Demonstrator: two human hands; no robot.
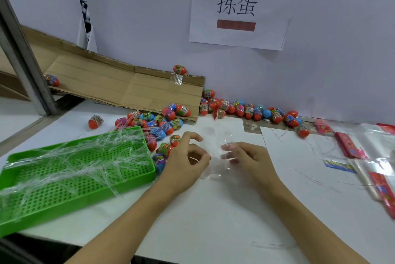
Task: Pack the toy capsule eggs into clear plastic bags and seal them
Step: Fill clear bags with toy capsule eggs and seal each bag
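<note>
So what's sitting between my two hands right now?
A clear plastic bag, held by the left hand and right hand, as the head view shows.

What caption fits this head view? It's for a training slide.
Both hands, left hand and right hand, hold a clear plastic bag open beside a green tray, capsule eggs piled behind.

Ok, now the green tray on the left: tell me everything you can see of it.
The green tray is a shallow rectangular plastic tray with a raised rim and a floor perforated in a grid of small holes. It lies flat on the white table, at an angle to the table's front edge, on the person's left. Thin clear plastic strips are strewn across it, some trailing over the rim. Capsule eggs crowd its far right corner. Neither hand touches it.
</note>
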